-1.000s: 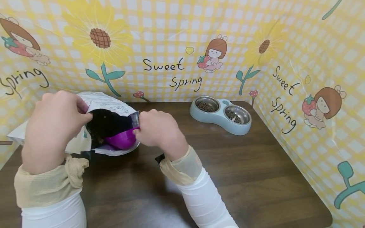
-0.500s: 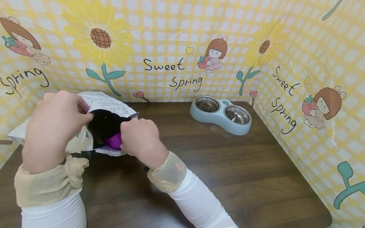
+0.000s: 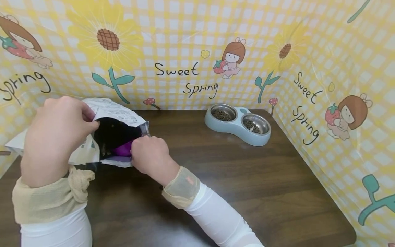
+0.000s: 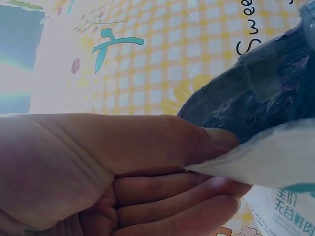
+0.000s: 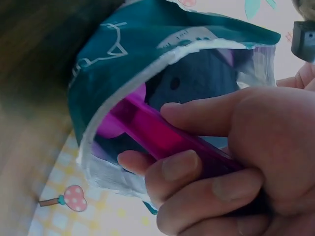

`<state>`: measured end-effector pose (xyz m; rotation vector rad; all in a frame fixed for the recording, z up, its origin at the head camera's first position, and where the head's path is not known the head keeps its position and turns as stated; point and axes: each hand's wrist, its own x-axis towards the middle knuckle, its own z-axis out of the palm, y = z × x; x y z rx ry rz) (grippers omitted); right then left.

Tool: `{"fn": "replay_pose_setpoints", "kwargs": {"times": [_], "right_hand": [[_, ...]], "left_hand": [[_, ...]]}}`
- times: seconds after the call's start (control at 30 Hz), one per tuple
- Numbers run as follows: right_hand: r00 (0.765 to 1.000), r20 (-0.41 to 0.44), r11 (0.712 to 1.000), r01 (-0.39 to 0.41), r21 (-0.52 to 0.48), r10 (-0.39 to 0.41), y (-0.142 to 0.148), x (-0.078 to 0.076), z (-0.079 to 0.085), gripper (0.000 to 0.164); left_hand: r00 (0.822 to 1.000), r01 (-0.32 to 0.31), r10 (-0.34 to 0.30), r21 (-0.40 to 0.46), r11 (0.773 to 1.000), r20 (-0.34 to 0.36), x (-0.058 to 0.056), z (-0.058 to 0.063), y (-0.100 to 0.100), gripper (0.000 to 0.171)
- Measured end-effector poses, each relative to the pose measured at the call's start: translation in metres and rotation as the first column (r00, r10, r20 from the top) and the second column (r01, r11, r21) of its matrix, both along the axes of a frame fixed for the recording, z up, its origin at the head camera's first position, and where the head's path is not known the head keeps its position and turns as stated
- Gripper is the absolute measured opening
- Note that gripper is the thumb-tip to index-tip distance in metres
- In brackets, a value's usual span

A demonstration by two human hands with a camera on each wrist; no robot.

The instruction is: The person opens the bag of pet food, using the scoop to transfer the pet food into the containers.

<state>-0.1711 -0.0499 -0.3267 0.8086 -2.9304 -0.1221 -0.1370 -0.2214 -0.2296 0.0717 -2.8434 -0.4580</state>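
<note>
A white pet food bag [image 3: 115, 108] lies on the table at the left with its dark mouth facing right. My left hand [image 3: 57, 137] pinches the near-left edge of that mouth between thumb and fingers; the left wrist view shows the bag's edge [image 4: 266, 157] in the pinch. In my right hand [image 3: 152, 156] is the handle of a purple scoop [image 3: 123, 150], whose bowl is inside the mouth. The right wrist view shows fingers curled round the scoop's handle [image 5: 170, 137]. What the scoop's bowl contains is hidden.
A light blue double pet bowl [image 3: 237, 126] stands at the back right of the brown wooden table [image 3: 247, 185], brown kibble in both steel dishes. A yellow checked cloth [image 3: 179, 41] covers the walls behind and to the right.
My right hand has moved left with the scoop, pushing it deeper into the bag's mouth, and has then dropped slightly. My left hand keeps its pinch on the bag, nearly still.
</note>
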Motion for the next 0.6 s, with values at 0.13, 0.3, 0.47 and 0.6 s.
{"fn": "replay_pose_setpoints", "kwargs": {"times": [0.13,0.3,0.47,0.6], "right_hand": [[0.999,0.046,1.0,0.019,0.009,-0.019,0.001,0.0,-0.006,0.031],[0.998,0.057,1.0,0.015,-0.027,-0.014,0.008,-0.003,-0.013,0.036],[1.0,-0.001,1.0,-0.014,-0.023,0.014,0.022,-0.005,-0.017,0.037],[0.995,-0.08,0.998,-0.059,-0.038,0.056,0.027,-0.004,-0.015,0.036]], "left_hand": [[1.0,0.002,-0.002,-0.004,1.0,0.004,0.0,0.001,0.0,0.02],[1.0,-0.002,0.003,-0.003,1.0,0.007,0.0,-0.001,-0.001,0.021],[0.999,-0.016,0.016,0.015,1.0,0.032,0.001,-0.002,-0.002,0.024],[0.999,-0.031,0.031,0.01,0.999,0.031,0.0,-0.001,-0.003,0.025]]}}
